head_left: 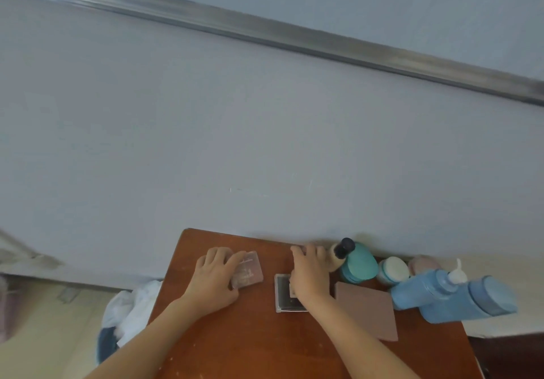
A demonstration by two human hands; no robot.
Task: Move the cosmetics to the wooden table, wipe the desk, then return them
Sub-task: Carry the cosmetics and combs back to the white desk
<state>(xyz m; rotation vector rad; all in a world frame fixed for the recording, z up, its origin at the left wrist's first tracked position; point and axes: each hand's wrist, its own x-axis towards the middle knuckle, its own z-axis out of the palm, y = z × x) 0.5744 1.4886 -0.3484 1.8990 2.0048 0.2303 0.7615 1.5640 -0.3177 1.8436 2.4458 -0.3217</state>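
On the wooden table [235, 343] my left hand [213, 278] grips a small clear pink compact [248, 269] that rests on the tabletop. My right hand [310, 272] lies over a dark square palette [287, 293], its fingers against a beige bottle with a black cap [343, 249]. To the right stand a teal round jar [360, 262], a small white-lidded jar [393, 269], a pinkish jar [424, 263], large blue bottles [453, 296] with a white pump [457, 272], and a flat brown palette [366, 309].
A pale wall with a dark metal rail [294, 34] rises right behind the table. Left of the table a bin holds a white bag [129, 311]. A dark piece of furniture [506, 355] adjoins the table's right edge.
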